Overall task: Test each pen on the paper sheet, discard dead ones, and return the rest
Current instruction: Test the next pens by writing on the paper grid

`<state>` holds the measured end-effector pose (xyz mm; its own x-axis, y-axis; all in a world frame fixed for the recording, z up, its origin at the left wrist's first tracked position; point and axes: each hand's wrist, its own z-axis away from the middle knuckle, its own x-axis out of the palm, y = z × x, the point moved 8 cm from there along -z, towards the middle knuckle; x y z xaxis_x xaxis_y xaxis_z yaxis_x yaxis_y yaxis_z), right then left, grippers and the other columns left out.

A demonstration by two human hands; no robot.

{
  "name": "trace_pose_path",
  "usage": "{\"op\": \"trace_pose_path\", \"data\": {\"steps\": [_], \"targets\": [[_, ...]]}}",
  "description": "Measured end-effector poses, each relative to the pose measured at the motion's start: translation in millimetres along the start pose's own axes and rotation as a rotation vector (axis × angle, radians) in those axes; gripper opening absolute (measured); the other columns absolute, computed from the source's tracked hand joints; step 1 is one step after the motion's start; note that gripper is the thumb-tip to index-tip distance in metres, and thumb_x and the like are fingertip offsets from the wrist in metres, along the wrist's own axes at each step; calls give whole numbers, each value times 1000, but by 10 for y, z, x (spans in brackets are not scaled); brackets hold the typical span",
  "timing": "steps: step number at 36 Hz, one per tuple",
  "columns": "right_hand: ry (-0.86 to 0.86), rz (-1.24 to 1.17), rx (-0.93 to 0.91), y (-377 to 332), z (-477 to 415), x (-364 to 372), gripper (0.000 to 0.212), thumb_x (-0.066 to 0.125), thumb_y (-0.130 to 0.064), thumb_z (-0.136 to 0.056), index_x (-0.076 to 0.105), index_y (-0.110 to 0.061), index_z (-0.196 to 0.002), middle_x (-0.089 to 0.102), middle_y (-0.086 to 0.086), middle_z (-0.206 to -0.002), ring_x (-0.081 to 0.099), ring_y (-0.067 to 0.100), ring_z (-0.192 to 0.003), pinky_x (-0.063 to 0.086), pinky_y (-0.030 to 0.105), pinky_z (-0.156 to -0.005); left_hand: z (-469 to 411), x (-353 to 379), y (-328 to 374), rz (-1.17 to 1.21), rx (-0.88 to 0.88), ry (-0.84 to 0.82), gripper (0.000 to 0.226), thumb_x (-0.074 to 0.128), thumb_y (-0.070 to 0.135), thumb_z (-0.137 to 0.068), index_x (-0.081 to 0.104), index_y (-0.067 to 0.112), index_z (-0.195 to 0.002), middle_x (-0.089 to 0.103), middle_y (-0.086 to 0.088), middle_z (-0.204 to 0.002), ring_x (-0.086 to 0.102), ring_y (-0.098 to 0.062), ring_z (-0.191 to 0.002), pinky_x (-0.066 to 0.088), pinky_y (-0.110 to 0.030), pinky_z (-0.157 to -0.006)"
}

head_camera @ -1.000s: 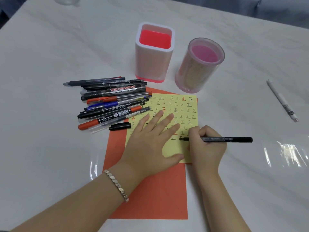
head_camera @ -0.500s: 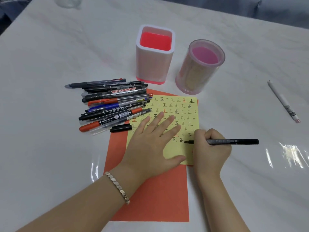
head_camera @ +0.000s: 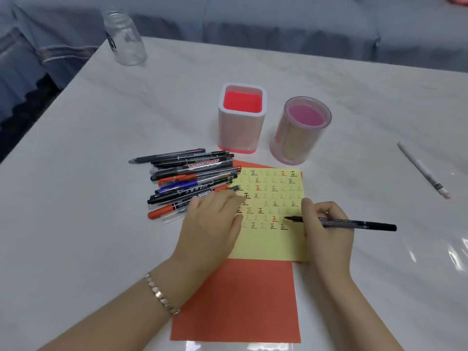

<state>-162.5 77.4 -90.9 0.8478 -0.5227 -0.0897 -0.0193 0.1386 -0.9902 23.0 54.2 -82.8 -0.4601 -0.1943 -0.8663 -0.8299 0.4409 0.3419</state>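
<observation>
Probably light, stiff and smooth-barrelled, prone to rolling on the glossy worktop; best taken low on the barrel, just behind the tip. Black marker: slim, uncapped, fine pale print along its side. Held centre right of the frame, pinched in the right grip, tip over the lower rows of the yellow paper sheet. Left grip left of centre, fingers bent down at the edge of the pen pile; holding anything or not, impossible to tell.

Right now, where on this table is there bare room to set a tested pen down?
Bare tabletop: between the round holder and the white pen, and left of the pen pile. Crowded: around the pile and yellow sheet.
</observation>
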Motion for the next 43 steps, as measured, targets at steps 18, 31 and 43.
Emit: {"op": "trace_pose_path", "data": {"steps": [18,31,43], "targets": [[-283,-80,76,-162,113,208,40,45,-42,-83,68,-11,-74,72,11,-66,66,17,-62,52,22,-62,75,-233,-269,126,-200,-106,11,53,22,-91,64,22,-93,62,10,-86,56,-10,-81,39,-21,-73],[-334,-263,25,-659,103,76,49,39,-44,-77,73,-15,-58,68,19,-58,62,20,-53,50,19,-55,-160,-463,258,636,-209,-97,19,52,24,-91,48,42,-92,55,20,-90,47,8,-90,35,-5,-74],[-365,1,-79,-694,83,56,39,54,-44,-78,44,-15,-54,47,4,-42,42,10,-43,38,13,-49,-274,-378,624,595,31,-229,10,44,28,-92,51,31,-98,49,20,-91,41,8,-91,32,-5,-79]]}}
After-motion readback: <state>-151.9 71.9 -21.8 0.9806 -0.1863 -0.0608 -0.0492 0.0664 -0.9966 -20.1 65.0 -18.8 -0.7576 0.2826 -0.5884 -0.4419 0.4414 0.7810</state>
